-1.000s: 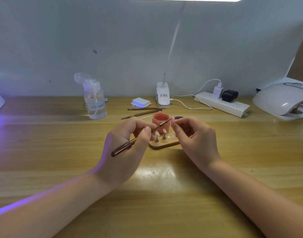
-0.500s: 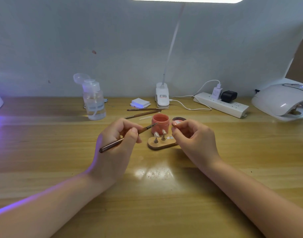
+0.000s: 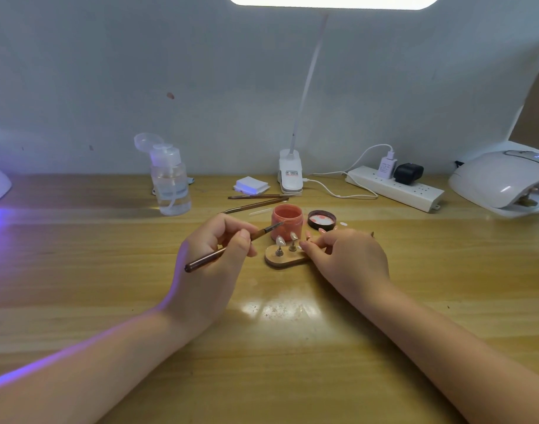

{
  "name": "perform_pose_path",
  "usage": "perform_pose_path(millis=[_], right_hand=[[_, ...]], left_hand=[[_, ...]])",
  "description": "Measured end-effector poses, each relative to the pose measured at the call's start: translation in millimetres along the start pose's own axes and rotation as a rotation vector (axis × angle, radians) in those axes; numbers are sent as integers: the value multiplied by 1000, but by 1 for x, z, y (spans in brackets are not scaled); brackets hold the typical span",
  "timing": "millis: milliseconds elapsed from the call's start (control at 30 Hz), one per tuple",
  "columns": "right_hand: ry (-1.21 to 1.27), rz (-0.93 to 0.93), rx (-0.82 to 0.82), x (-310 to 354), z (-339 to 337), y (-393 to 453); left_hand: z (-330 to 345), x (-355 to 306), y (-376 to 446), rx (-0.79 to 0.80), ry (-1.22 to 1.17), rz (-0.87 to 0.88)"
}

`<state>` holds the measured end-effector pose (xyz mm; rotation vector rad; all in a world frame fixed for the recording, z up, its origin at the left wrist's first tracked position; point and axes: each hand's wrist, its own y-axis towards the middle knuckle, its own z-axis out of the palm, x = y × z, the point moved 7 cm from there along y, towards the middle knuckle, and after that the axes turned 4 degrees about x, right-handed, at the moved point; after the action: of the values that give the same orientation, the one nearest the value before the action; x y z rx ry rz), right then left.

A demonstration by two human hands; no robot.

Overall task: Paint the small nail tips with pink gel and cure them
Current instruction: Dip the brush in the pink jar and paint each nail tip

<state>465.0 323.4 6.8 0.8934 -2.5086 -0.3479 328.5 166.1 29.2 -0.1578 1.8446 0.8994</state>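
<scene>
Nearest, the left hand [image 3: 213,258] pinches a brush [image 3: 231,246], its tip by the open pink gel jar [image 3: 287,220]; the right hand [image 3: 346,255] curls at the wooden stand [image 3: 285,261] holding nail tips [image 3: 280,240]; behind, the lamp clip's [image 3: 290,172] label is unreadable

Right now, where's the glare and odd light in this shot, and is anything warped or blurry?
Head view: the desk lamp overhead is blown out white and throws a bright glare patch on the wooden table before the hands; purple-blue light spills from the left edge over the left forearm; the wide lens bows the table's far edge; the nail tips are small and soft.
</scene>
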Motion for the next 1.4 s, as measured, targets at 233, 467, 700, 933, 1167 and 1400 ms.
perform_pose_path(millis=[233,467,700,933,1167,1400], right_hand=[[-71,-82,-13,11,0,-5],[-22,-19,-8,2,0,0],[-119,-74,0,8,0,-2],[-44,-98,8,16,3,-5],[13,-151,83,20,10,1],[47,-229,18,24,1,-5]], left_hand=[[0,3,1,-2,-10,-3],[0,6,1,2,-26,-14],[-2,8,3,-4,-40,-15],[-2,9,4,-9,-28,-7],[-2,9,5,-21,-35,-9],[6,10,16,-28,-21,-39]])
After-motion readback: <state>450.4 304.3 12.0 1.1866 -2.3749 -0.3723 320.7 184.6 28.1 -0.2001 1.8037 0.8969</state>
